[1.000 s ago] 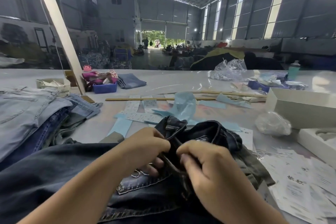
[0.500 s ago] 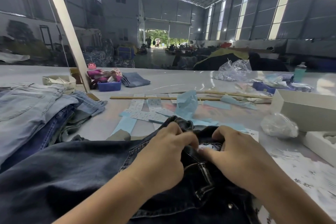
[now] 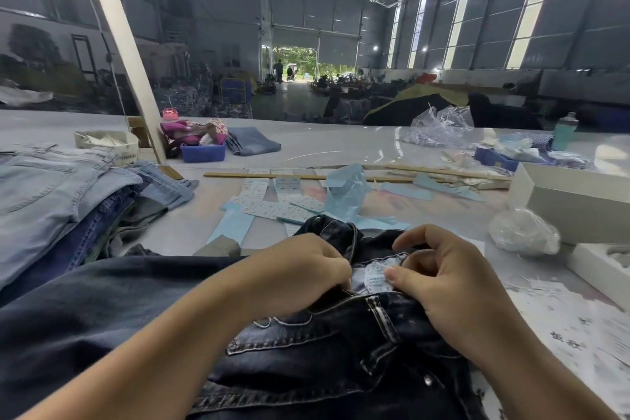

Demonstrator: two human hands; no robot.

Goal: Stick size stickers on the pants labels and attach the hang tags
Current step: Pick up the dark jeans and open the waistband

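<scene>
Dark denim pants [image 3: 324,351] lie across the near table with the waistband turned open. A small white printed label [image 3: 375,274] shows inside the waistband. My left hand [image 3: 303,269] grips the waistband fabric just left of the label, fingers curled. My right hand [image 3: 439,280] is to the right of the label, its thumb pressing on the label's right edge and the fingers curled above it. Strips of white size stickers [image 3: 272,208] on blue backing paper [image 3: 231,227] lie on the table beyond the pants.
A stack of folded lighter jeans [image 3: 58,201] lies at the left. White boxes [image 3: 572,201] and a clear plastic bag [image 3: 521,232] are at the right, printed paper sheets [image 3: 579,327] at near right. Wooden sticks [image 3: 306,176], a blue bin [image 3: 203,152] and a slanted beam [image 3: 119,44] stand farther back.
My hands have spread the waistband apart, and the white label is now exposed between them. My right thumb has come down onto the label.
</scene>
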